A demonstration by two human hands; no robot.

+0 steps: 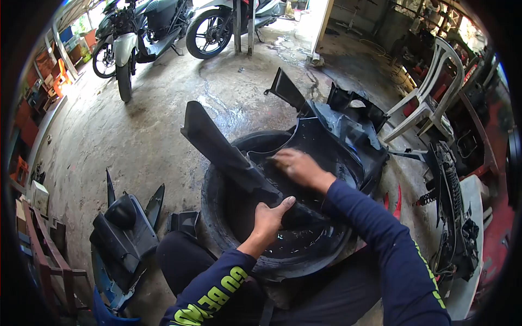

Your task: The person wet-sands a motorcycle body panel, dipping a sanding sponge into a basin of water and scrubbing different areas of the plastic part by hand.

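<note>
A large dark plastic panel, with a long arm rising to the upper left, lies across a round black basin that has wet, shiny patches inside. My left hand grips the panel's near edge, thumb on top. Over the panel's inner face is my right hand, its fingers curled together and slightly blurred; what they hold, if anything, is hidden. Beyond the right hand, more dark fairing pieces rest against the basin's far side.
Black and blue body parts lie on the concrete floor at the left. Scooters stand at the back. A white plastic chair and a shock absorber with a spring are at the right. A wooden frame stands far left.
</note>
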